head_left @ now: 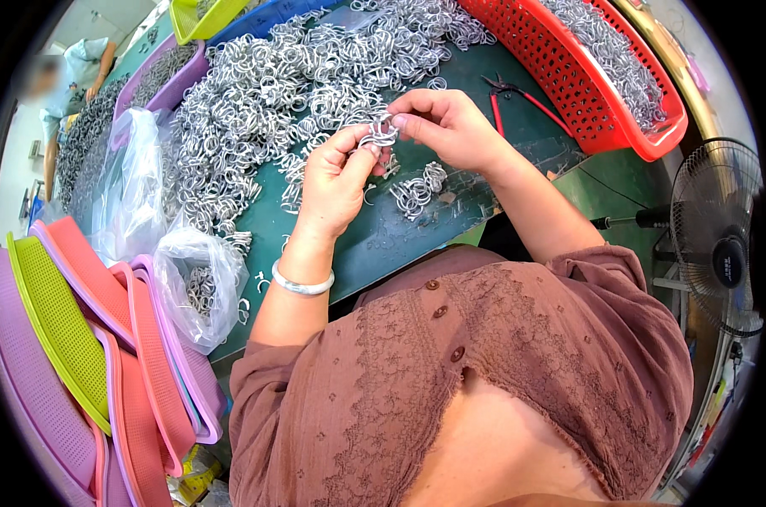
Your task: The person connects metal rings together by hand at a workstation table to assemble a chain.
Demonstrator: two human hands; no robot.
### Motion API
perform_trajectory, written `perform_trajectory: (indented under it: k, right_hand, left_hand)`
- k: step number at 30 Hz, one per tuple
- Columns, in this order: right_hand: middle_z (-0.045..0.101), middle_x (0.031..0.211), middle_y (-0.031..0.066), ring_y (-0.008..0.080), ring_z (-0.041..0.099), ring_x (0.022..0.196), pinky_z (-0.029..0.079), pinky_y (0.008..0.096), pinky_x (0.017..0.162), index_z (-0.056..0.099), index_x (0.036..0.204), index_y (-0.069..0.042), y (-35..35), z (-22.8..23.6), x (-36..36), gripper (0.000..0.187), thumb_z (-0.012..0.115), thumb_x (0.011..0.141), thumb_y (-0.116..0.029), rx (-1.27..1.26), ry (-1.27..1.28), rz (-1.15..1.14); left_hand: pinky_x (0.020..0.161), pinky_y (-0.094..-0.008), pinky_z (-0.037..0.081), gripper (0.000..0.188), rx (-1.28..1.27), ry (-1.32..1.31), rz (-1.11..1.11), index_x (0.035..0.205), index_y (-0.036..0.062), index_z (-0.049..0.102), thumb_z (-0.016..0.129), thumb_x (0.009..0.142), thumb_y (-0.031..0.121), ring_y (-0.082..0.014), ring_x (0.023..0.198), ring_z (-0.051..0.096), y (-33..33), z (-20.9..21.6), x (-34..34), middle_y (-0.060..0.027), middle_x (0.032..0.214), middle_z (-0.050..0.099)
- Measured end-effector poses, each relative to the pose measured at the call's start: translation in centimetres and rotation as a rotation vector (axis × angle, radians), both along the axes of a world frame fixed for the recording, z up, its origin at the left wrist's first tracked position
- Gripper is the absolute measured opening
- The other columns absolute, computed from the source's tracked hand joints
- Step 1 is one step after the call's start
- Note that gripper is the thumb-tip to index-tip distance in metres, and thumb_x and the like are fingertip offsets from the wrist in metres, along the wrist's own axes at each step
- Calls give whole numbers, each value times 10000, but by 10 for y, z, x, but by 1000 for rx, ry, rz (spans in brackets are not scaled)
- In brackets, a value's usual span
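Between my hands, over the near side of the table, are a few silvery metal rings (383, 133). My left hand (334, 179) pinches them between thumb and fingers, and a bangle circles that wrist. From the right, the thumb and forefinger of my right hand (452, 127) close on the edge of the same rings. Just below the hands lies a small heap of rings (417, 193) on the green tabletop (374, 247). A large mound of similar rings (256, 97) spreads behind and to the left. Red-handled pliers (531, 108) rest to the right of my right hand.
A red perforated basket (607, 101) of metal pieces stands at the far right. Left are a clear bag (201, 283) with rings inside and stacked coloured baskets (62, 313). A fan (725, 245) stands on the right. Another person (83, 72) is at far left.
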State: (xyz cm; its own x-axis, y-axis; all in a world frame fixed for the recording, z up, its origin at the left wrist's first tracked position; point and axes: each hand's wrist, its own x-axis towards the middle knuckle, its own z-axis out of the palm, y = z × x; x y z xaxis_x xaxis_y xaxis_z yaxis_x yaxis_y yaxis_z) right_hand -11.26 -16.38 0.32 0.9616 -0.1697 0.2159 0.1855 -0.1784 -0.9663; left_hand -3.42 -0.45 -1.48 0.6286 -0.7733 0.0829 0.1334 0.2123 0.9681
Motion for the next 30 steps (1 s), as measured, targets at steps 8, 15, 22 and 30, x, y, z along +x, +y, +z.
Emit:
perform_trajectory:
  k: [8,15,22,30]
  right_hand:
    - [610,719,88,134,581,617,454,246,554,607,868,1,3,-2,2,105,557,782,-35,-461,-354,-222]
    - [604,715,114,194,595,594,462,265,531,607,840,-1,6,0,2,96,564,759,-28,-530,-408,-271]
    - [599,698,60,95,553,599,442,224,538,601,843,14,12,0,1,87,566,776,-29,-377,-304,-282]
    - [586,743,-4,20,505,653,422,180,576,593,874,26,12,0,-1,100,564,794,-28,-189,-123,-256]
  left_hand:
    - [630,-199,443,186,23,-44,-4,990,-19,558,512,817,32,-72,690,539,-2,-1,-1,-25,810,587]
    - [663,-231,462,168,59,22,-146,983,1,549,473,848,67,-125,757,575,1,0,1,-68,862,606]
    - [661,-257,466,253,8,106,-178,951,17,553,446,902,240,-147,745,581,1,-2,3,-69,830,600]
    - [655,-256,463,280,-11,146,-167,947,17,553,427,912,265,-142,722,572,2,-3,4,-66,819,591]
